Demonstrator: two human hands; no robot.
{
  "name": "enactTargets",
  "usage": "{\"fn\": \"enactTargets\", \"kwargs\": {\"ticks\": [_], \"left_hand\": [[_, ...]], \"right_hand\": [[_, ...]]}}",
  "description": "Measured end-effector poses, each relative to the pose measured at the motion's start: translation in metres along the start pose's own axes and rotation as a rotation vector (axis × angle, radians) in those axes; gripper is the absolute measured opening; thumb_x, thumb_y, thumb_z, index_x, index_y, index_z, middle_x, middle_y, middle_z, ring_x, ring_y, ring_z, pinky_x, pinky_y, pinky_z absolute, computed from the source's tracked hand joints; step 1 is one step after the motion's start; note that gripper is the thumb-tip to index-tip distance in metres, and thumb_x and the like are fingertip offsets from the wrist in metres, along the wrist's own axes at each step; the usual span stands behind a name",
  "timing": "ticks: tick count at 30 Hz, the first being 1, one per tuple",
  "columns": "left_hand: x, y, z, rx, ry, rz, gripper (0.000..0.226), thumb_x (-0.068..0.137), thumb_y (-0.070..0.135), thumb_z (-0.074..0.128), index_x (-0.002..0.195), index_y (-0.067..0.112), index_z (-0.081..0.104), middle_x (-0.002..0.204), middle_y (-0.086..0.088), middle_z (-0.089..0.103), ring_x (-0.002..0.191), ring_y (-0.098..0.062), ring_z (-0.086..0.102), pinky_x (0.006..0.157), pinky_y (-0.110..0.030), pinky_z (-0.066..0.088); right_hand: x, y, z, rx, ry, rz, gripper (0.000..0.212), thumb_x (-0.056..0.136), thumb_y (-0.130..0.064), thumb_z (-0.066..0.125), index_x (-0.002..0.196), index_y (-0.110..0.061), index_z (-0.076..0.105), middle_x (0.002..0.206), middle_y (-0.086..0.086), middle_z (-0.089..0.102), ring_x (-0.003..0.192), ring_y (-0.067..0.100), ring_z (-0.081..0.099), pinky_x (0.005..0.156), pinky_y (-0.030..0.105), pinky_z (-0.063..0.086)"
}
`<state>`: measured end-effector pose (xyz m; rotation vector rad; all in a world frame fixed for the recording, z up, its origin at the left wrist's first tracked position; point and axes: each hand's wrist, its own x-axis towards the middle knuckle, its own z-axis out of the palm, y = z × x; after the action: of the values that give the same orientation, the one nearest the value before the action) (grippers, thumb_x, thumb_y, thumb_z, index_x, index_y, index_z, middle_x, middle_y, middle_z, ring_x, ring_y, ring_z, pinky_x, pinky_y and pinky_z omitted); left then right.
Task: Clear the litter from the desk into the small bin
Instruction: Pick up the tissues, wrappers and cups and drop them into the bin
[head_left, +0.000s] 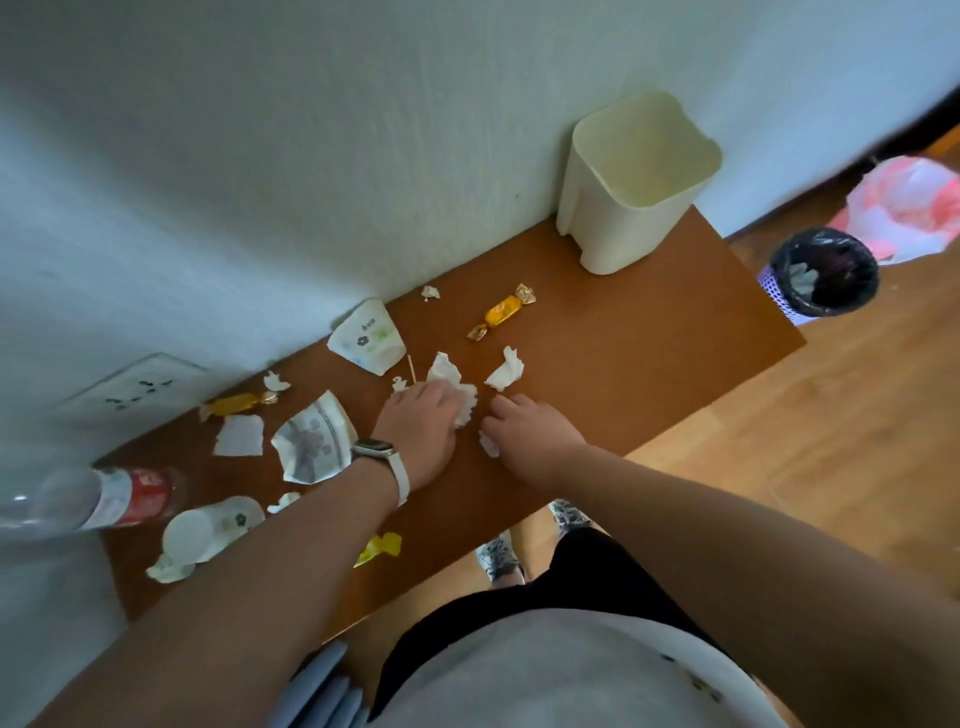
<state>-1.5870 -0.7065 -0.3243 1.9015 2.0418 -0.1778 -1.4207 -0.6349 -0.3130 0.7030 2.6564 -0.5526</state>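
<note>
A cream small bin (636, 182) stands open at the far right of the brown desk (623, 353), against the wall. My left hand (421, 421), a watch on its wrist, presses on a crumpled white tissue (452, 384) at mid-desk. Just to its right, my right hand (530, 431) closes over a small tissue scrap (488, 446). Another tissue piece (506, 370) lies beyond my right hand. Paper cups (369, 338) (208, 532), a torn cup (311, 441), gold candy wrappers (501, 312) (236, 404) and a yellow wrapper (382, 548) are scattered about.
A clear plastic bottle (104, 499) with a red label lies at the desk's left end. On the wooden floor right of the desk stands a round basket (823, 273) with a black liner, beside a pink and white bag (904, 208). A wall socket (135, 389) sits left.
</note>
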Motion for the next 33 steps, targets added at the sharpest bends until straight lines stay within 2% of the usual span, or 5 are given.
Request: {"fn": "enactTargets", "kwargs": {"ticks": [4, 12, 19, 24, 33], "left_hand": [[0.003, -0.001, 0.005, 0.028, 0.039, 0.019, 0.037, 0.095, 0.021, 0.046, 0.132, 0.023, 0.053, 0.129, -0.003, 0.054, 0.116, -0.025, 0.049, 0.093, -0.038, 0.042], [0.007, -0.001, 0.005, -0.035, 0.112, 0.064, 0.028, 0.096, 0.018, 0.047, 0.119, 0.022, 0.063, 0.121, -0.001, 0.062, 0.111, -0.022, 0.056, 0.095, -0.039, 0.039], [0.003, -0.001, -0.022, -0.241, 0.295, 0.052, 0.022, 0.093, 0.014, 0.055, 0.110, 0.014, 0.069, 0.098, -0.005, 0.067, 0.087, -0.023, 0.061, 0.071, -0.040, 0.052], [0.000, 0.002, -0.053, -0.404, 0.398, 0.026, 0.022, 0.095, 0.014, 0.055, 0.113, 0.014, 0.068, 0.102, -0.001, 0.065, 0.094, -0.016, 0.057, 0.076, -0.029, 0.051], [0.015, 0.021, -0.102, -0.516, 0.510, 0.031, 0.020, 0.096, 0.016, 0.055, 0.112, 0.014, 0.067, 0.100, 0.003, 0.063, 0.092, -0.010, 0.056, 0.071, -0.014, 0.043]], "right_hand": [[-0.007, 0.002, 0.013, 0.038, 0.019, 0.042, 0.025, 0.095, -0.019, 0.052, 0.119, -0.020, 0.057, 0.114, 0.002, 0.050, 0.103, 0.023, 0.049, 0.073, 0.030, 0.033], [-0.017, -0.003, 0.013, 0.169, 0.056, 0.193, 0.017, 0.097, -0.021, 0.049, 0.110, -0.018, 0.058, 0.095, 0.000, 0.048, 0.090, 0.022, 0.052, 0.065, 0.031, 0.035], [-0.034, 0.002, -0.014, 0.228, 0.199, 0.277, 0.019, 0.098, -0.026, 0.046, 0.106, -0.017, 0.061, 0.089, -0.004, 0.047, 0.080, 0.016, 0.048, 0.064, 0.029, 0.038], [-0.045, 0.010, -0.049, 0.296, 0.331, 0.364, 0.012, 0.094, -0.024, 0.053, 0.101, -0.020, 0.062, 0.093, -0.002, 0.056, 0.082, 0.015, 0.056, 0.073, 0.035, 0.054], [-0.051, 0.041, -0.104, 0.350, 0.515, 0.384, 0.013, 0.095, -0.025, 0.055, 0.103, -0.021, 0.065, 0.094, -0.009, 0.058, 0.083, 0.008, 0.056, 0.072, 0.020, 0.046]]}}
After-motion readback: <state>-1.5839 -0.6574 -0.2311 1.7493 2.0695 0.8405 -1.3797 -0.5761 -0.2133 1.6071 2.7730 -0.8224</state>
